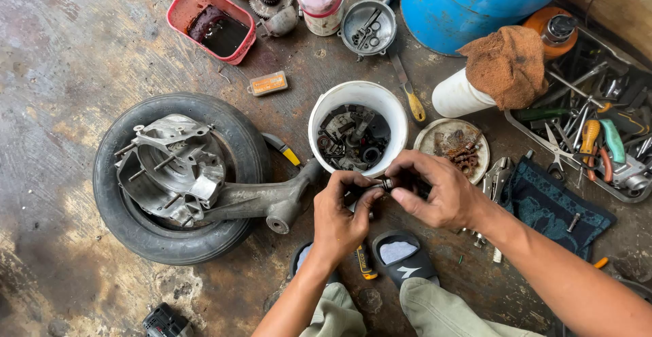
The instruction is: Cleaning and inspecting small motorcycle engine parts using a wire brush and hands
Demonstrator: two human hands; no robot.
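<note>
Fingers of our left hand (343, 218) and right hand (438, 191) are pinched shut on a small dark metal part (386, 185), and we hold it up just in front of the white bucket (326, 116) full of dark parts. Off to the left, a grey engine case (178, 167) rests on a black tire (122, 221).

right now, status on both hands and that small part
Left hand and right hand both pinch small dark metal part. Held just over white bucket rim. Nothing between.
</note>
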